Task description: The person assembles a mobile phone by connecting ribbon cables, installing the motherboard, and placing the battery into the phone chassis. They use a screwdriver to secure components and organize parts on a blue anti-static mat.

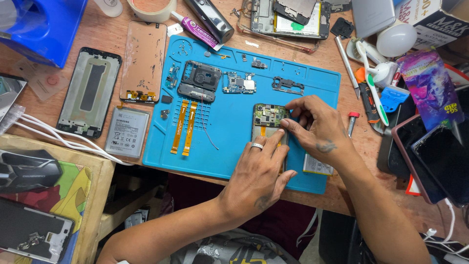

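An opened phone [267, 122], its back cover off and the green circuit board showing at the top, lies on the right part of a blue repair mat [229, 122] spread over the wooden worktop [361, 142]. The left hand [259, 171] rests flat over the phone's lower half, fingers spread and pressing down — a ring sits on one finger — so it steadies the phone rather than closing around it. The right hand [312, 127] comes in from the right, its fingertips [288, 122] drawn together at the phone's upper right edge; whether they pinch some small part there cannot be told. Just beside the right wrist a flat battery [317, 165] pokes out on the mat. Further left on the mat lie two orange flex cables [184, 127] side by side, a dark camera-frame piece [199, 80], a small circuit board [239, 83] and a black bracket [288, 85]. Off the mat to the left sit a grey battery [127, 133], a black phone frame [90, 93] and a copper-backed screen panel [143, 61] — white cables [58, 137] trail past them. Right of the mat, well apart from the phone, lie a white-and-green tool [370, 80] and a red-capped driver [351, 123].
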